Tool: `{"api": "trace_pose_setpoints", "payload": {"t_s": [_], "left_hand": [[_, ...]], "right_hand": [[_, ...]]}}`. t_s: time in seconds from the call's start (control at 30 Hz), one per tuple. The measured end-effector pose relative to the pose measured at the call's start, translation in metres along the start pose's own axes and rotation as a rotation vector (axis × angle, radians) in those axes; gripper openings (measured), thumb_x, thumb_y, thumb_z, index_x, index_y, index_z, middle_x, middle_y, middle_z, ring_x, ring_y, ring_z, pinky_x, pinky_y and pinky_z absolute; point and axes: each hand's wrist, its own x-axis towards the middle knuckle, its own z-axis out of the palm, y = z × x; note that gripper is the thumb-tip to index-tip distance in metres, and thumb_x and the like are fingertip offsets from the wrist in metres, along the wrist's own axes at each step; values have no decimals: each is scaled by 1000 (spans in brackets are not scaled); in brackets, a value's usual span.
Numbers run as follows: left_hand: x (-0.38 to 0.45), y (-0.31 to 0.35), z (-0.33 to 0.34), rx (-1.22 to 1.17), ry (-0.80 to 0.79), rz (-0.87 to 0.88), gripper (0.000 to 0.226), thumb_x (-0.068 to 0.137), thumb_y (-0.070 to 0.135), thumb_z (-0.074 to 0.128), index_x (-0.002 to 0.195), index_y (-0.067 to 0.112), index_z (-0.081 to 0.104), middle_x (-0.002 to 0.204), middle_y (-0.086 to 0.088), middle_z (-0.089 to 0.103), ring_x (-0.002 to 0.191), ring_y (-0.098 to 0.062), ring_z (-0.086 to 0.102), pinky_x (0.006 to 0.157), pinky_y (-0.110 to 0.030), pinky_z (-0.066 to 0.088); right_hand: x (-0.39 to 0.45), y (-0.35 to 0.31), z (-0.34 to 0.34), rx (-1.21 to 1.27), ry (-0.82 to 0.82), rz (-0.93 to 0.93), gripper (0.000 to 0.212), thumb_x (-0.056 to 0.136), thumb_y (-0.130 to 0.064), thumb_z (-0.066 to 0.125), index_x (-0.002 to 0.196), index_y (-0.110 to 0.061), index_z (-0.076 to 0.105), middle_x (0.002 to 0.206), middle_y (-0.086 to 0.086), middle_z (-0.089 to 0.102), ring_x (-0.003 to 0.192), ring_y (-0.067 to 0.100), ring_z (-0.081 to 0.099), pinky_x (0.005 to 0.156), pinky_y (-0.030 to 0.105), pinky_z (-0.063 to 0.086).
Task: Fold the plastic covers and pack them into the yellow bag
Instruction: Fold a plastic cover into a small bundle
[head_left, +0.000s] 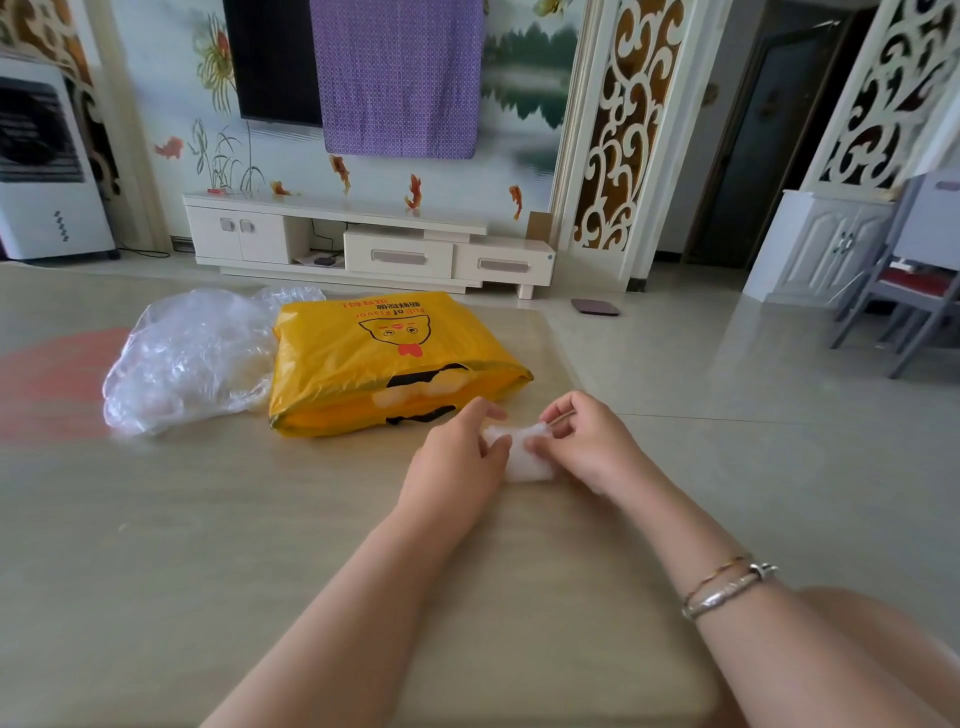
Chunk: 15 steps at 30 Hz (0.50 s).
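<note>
Here both hands meet over a small folded plastic cover (524, 457), a whitish, crumpled wad lying on the pale tabletop (208, 545) directly between the fingertips. The left hand (457, 457) comes in from the left with its fingers curled down onto the near-left edge of the wad, thumb and forefinger closing on it; the right hand (587, 441) mirrors it from the other side, its fingers bent and pinching the right end of the plastic, the forefinger and thumb together at the top corner. So the cover is clamped from both ends and pressed flat against the table beneath the fingers. Just beyond the left hand's fingertips, very near but not touching, lies the yellow bag (384, 358), flat on the table with its mouth and black handle cut-outs turned toward the hands; pale plastic shows through the handle opening, inside the bag. Farther out from the fingers and to the left, against the bag's left side, sits a loose heap of clear plastic covers (187, 358), unfolded and billowy. On the right forearm, well back from the fingers, are two bracelets (727, 587). Far past the bag stands a low white TV cabinet (363, 244) against the painted wall.
</note>
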Motion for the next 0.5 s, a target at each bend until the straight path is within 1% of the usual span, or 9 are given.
{"api": "trace_pose_setpoints", "payload": {"t_s": [0.07,0.13,0.2,0.27,0.3,0.33,0.4,0.43,0.5], "left_hand": [[-2,-1,-2,118,17,28,27,94,27,55,120,32,57,81,7,57,86,-19,58,75,-30,48],[-2,-2,-3,230,39,72,29,93,27,55,120,35,60,101,5,58,101,-20,53,86,-32,45],[-3,-3,-2,317,39,97,27,95,31,54,120,38,62,110,4,51,106,-20,47,89,-30,40],[-4,-3,0,388,21,94,27,97,36,49,121,39,63,110,4,47,106,-20,44,89,-28,35],[-4,-3,0,414,9,88,28,98,38,47,120,39,64,110,3,45,106,-21,42,89,-28,33],[-5,-3,0,432,-3,83,28,99,39,44,118,39,65,110,3,44,105,-21,42,88,-28,32],[-5,-3,0,443,-29,69,29,100,41,42,117,38,66,108,3,43,106,-22,41,87,-28,31],[-5,-4,0,426,-43,58,29,100,41,43,116,38,66,106,3,42,107,-22,42,87,-28,32],[-2,-4,0,333,-51,35,28,99,41,46,116,37,67,103,4,41,108,-22,45,89,-29,37]], "right_hand": [[1,-2,2,-10,-11,3,25,79,-18,76,83,-25,52,76,-6,61,75,14,59,64,28,45],[2,-4,3,-34,-25,11,21,79,-19,76,83,-23,55,75,-7,60,76,14,58,64,28,46],[2,-5,2,-119,-48,17,18,80,-25,75,84,-25,58,84,-6,61,85,16,59,62,25,45],[2,-6,0,-205,-54,31,18,78,-33,75,81,-31,57,100,-1,63,103,20,55,63,25,43],[3,-6,-1,-226,-55,41,19,78,-35,75,78,-33,56,105,1,62,109,23,52,62,23,41],[4,-7,-2,-238,-56,51,21,78,-36,75,74,-33,55,106,2,62,110,23,51,59,20,39],[4,-7,-2,-222,-82,44,23,79,-32,75,70,-30,53,92,-2,62,100,20,54,57,20,38],[4,-6,-1,-193,-102,27,24,80,-28,75,70,-27,53,84,-5,60,91,18,56,60,22,40],[3,-6,-2,-133,-121,0,24,82,-21,73,73,-24,51,77,-6,57,79,16,54,65,27,41]]}}
